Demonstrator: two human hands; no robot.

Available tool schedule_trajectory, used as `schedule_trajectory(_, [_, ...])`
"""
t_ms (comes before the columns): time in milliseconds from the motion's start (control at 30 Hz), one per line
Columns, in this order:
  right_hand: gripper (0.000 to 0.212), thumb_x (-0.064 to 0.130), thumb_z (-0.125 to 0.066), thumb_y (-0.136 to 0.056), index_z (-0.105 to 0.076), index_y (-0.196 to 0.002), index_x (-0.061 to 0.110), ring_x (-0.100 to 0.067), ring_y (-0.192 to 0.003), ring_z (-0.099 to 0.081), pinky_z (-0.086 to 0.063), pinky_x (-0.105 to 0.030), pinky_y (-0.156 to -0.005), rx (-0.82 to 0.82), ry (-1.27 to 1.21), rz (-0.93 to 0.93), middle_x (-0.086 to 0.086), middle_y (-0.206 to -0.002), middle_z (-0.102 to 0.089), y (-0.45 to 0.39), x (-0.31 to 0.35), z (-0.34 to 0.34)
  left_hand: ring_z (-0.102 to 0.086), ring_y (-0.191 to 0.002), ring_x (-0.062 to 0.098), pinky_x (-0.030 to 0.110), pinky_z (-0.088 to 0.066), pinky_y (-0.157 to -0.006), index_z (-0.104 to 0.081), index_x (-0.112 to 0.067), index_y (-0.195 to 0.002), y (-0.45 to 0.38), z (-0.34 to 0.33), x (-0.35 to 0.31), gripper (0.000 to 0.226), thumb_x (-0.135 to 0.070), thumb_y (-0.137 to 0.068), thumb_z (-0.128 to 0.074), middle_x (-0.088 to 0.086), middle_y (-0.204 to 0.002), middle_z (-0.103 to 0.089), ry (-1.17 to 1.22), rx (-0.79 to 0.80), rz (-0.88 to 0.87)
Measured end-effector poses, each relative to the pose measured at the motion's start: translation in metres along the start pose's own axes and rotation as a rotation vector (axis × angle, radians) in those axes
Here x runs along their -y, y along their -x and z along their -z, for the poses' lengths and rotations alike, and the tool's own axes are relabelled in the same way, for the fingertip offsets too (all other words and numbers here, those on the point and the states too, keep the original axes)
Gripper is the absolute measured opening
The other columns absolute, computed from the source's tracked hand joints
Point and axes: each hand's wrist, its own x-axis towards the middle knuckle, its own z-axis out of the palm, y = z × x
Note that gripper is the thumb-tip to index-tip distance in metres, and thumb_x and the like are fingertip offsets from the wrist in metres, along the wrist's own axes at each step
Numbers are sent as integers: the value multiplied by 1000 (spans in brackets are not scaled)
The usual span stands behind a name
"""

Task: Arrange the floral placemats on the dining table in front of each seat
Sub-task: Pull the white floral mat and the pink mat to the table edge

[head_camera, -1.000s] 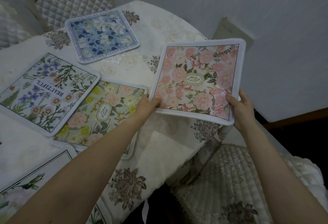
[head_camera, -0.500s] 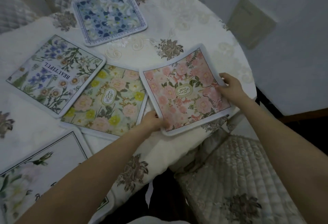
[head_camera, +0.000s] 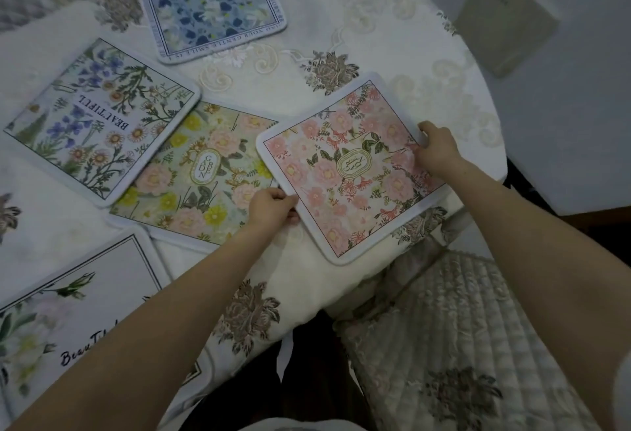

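The pink placemat (head_camera: 351,171), a rounded rectangle with a white border, is laid flat at the frame's centre on the embroidered tablecloth (head_camera: 375,37); its edges are pinched by the left hand (head_camera: 271,207) and right hand (head_camera: 437,148).

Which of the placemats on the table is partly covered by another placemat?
The yellow and pink placemat in the middle. The wildflower placemat marked BEAUTIFUL overlaps its left edge. The others show all the edges that are in view.
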Motion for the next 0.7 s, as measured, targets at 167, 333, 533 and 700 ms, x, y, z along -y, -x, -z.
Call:
schedule_trajectory(167, [34,7,-57,-88,-47,-121,5,-38,-90,-60,-45,-38,-64,-49,-20,-39,-25,-114,-58,11,0,-1,-61,-39,11,27,-58,-48,-58,-1,-68,6,-5,6,20,-5,-87,-63,17,-65,-62,-73,-17,-11])
schedule_trajectory(333, [32,6,-58,-87,-49,-118,6,-37,-87,-61,-44,-36,-63,-38,-44,-54,-26,-110,-61,23,-7,0,-65,-46,18,36,-61,-63,-59,2,-67,13,-5,11,21,-7,-85,-65,20,-66,-66,-140,-32,-53])
schedule_trajectory(533, [36,6,-57,-87,-49,-122,6,-28,-78,-53,-37,-30,-61,-59,-63,-59,-25,-114,-60,31,-18,-4,-70,-60,26,39,-60,-66,-54,-6,-56,20,-6,15,29,-8,-83,-66,17,-64,-67,-210,-43,-111])
schedule_trajectory(700, [40,8,-57,-87,-48,-126,4,-39,-100,-58,-41,-33,-69,-70,-46,-62,-25,-121,-56,29,-18,-7,-69,-58,21,34,-59,-64,-53,-8,-56,20,-6,12,31,-14,-85,-63,18,-68,-70,-324,-25,-149])
